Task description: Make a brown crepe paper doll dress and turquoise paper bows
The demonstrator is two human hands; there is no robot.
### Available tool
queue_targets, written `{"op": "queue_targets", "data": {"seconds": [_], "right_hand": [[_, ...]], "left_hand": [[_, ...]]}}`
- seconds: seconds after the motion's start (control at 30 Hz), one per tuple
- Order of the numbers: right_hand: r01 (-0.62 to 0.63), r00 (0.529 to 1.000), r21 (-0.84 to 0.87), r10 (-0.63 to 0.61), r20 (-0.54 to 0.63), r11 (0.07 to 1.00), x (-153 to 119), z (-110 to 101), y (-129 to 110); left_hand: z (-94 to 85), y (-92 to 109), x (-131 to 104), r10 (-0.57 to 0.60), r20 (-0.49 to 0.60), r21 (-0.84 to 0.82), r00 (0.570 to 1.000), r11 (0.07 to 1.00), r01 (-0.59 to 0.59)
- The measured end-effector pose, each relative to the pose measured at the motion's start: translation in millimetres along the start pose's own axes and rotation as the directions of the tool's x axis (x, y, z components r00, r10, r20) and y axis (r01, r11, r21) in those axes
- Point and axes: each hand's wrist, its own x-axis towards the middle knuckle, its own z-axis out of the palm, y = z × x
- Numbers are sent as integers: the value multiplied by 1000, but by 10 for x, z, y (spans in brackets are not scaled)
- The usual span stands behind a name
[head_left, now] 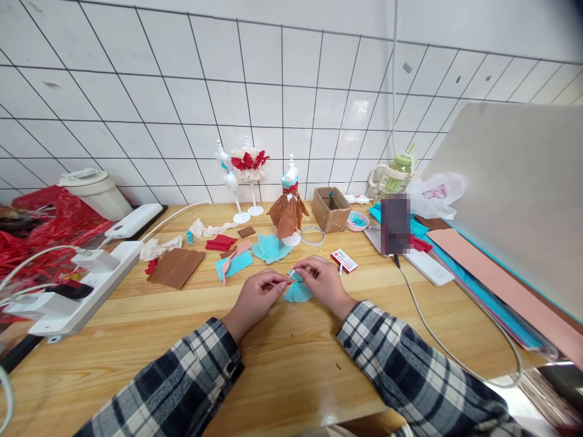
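Note:
A small fan of light blue crepe paper [298,293], gathered at its top, is between my hands just above the table. My right hand [322,283] pinches the gathered end between thumb and fingers. At the left side of that end, my left hand [260,297] is closed in a pinch; whatever thin thing lies in its fingertips is too small to name. Beyond them lies a larger ruffled light blue crepe paper piece [271,248]. A small white dress form [290,176] in a brown paper skirt [288,213] stands behind it.
Two more dress forms [231,182] stand near the tiled wall. A cardboard box [331,212], wire ring [313,235], red-and-white packet [344,260] and paper scraps [177,269] lie around. A power strip [93,297] is at left; a cable [437,346] and paper sheets [496,273] at right.

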Motion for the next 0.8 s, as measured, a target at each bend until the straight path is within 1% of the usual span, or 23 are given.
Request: {"op": "queue_targets", "data": {"seconds": [0.17, 0.33, 0.43, 0.53, 0.57, 0.6, 0.63, 0.7, 0.73, 0.8], "right_hand": [[-14, 998, 3, 14, -64, 1000, 3, -26, -21], [11, 992, 8, -10, -126, 1000, 31, -91, -32], [-11, 982, 29, 16, -190, 1000, 177, -240, -47], [-107, 961, 88, 126, -246, 990, 451, -479, -48], [-118, 949, 63, 132, -288, 991, 558, -561, -36], [-134, 938, -8, 124, -324, 991, 667, -637, -16], [-155, 922, -117, 101, -373, 981, 773, -700, 12], [-229, 911, -342, 77, -405, 911, 963, -784, 88], [-271, 902, -424, 74, -424, 864, 1045, -804, 131], [-327, 899, -537, 81, -429, 777, 1178, -810, 219]], "left_hand": [[-16, 13, -15, 37, -8, -9, 999, 999, -38], [4, -16, -22, 8, -7, -41, 1000, 999, -8], [47, -45, -11, -8, 34, -110, 999, 994, 12], [72, -66, 15, 0, 102, -163, 995, 986, 16], [73, -72, 24, -4, 107, -177, 994, 984, 23], [71, -78, 31, -14, 102, -194, 995, 981, 33], [68, -85, 37, -25, 91, -211, 996, 977, 44], [61, -103, 41, -41, 73, -239, 996, 969, 58], [59, -114, 40, -42, 74, -249, 996, 967, 59], [61, -137, 37, -35, 80, -263, 996, 963, 55]]}}
